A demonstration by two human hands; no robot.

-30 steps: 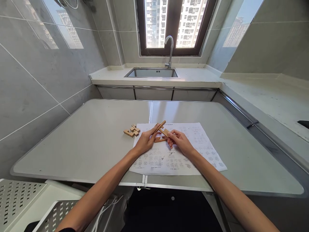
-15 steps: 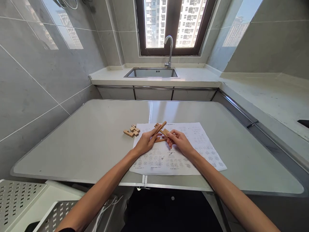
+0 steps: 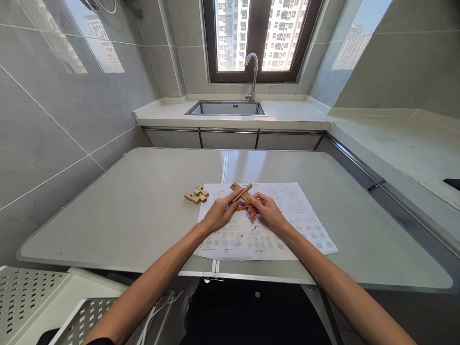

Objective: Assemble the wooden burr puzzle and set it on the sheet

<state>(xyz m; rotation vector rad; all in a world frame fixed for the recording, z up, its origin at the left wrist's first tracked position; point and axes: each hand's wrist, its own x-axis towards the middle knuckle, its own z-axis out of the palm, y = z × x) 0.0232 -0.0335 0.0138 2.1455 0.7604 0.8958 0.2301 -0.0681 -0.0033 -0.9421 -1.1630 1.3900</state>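
Grey table (image 3: 143,215), two leaves meeting at a seam (image 3: 223,165) down the middle. Flat across that seam, near the front edge, a printed paper sheet (image 3: 305,225) covered in small diagrams. Just left of the sheet, straight on the bare top, a little cluster of wooden blocks (image 3: 196,194), touching one another. Metal trim along the rounded front edge (image 3: 108,264).

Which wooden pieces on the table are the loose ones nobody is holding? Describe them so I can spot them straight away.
Start at the grey tabletop and find the white printed paper sheet lying on it. Just off the sheet's far left corner, on bare table, sits a small cluster of pale notched wooden blocks. Unlike the crossed wooden sticks gripped by the left hand and right hand, no hand touches this cluster.
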